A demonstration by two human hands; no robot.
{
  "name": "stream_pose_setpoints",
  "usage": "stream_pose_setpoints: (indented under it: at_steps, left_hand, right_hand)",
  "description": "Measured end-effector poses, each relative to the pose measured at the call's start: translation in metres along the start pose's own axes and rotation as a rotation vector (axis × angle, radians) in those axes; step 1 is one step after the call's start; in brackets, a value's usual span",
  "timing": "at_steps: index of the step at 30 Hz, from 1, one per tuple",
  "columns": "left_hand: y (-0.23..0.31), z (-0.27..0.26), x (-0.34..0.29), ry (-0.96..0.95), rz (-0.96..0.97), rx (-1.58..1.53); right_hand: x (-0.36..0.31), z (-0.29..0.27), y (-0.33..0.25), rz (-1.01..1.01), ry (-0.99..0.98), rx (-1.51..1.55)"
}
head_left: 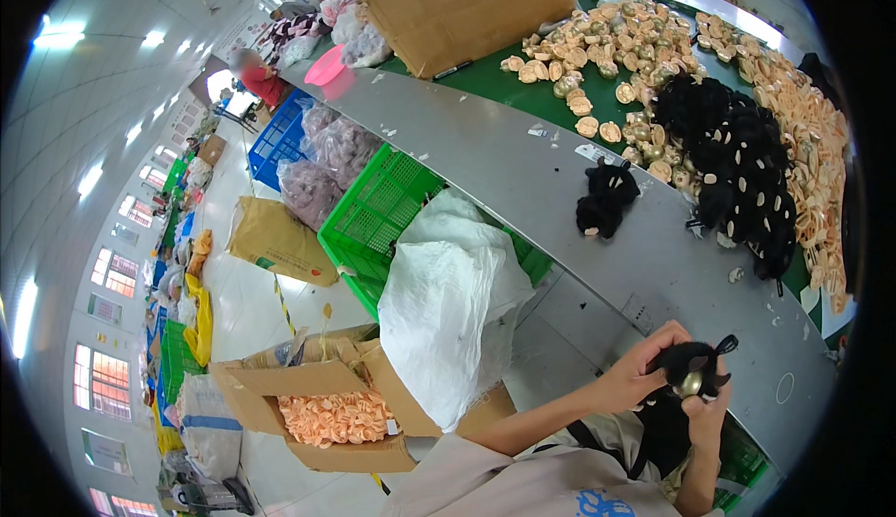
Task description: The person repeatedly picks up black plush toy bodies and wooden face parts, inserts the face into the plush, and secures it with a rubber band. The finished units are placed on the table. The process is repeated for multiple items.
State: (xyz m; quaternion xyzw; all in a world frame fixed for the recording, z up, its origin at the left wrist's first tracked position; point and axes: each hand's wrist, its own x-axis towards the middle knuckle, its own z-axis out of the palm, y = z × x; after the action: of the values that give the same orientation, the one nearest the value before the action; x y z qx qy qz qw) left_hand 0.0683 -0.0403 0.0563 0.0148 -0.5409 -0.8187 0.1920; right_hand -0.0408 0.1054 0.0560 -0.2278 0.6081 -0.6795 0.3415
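At the near edge of the metal-topped bench, my left hand (651,360) and my right hand (706,414) are both closed on one small black plush toy (698,356). It has ears and a black loop at its top. A shiny gold rounded piece (689,384) shows on the side toward me, between the hands. My left fingers wrap the toy from the left, while the right thumb presses close under the gold piece. Farther up the bench lie black plush toys (607,202) by themselves. Some right fingers are hidden behind the toy.
A heap of black plush pieces (737,162) lies on the green bench top (504,83) beside piles of peach and gold plastic parts (597,50). A cardboard box (467,13) stands behind. Below left are a green crate (373,204), a white sack (453,302) and an open carton of peach parts (336,416).
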Motion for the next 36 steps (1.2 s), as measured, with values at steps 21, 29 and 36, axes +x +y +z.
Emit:
stream_pose_setpoints:
  at_steps: [21, 29, 36]
  left_hand:
    - [-0.007, 0.004, 0.001, -0.027, -0.035, 0.083]
    - [-0.014, 0.010, 0.009, -0.070, 0.086, 0.174]
    - [-0.024, 0.019, 0.017, -0.012, 0.061, 0.327]
  right_hand:
    - [-0.009, -0.016, -0.006, 0.076, -0.116, -0.079]
    - [-0.018, -0.008, 0.002, -0.172, -0.005, -0.226]
    - [-0.023, -0.011, -0.014, -0.336, 0.136, -0.403]
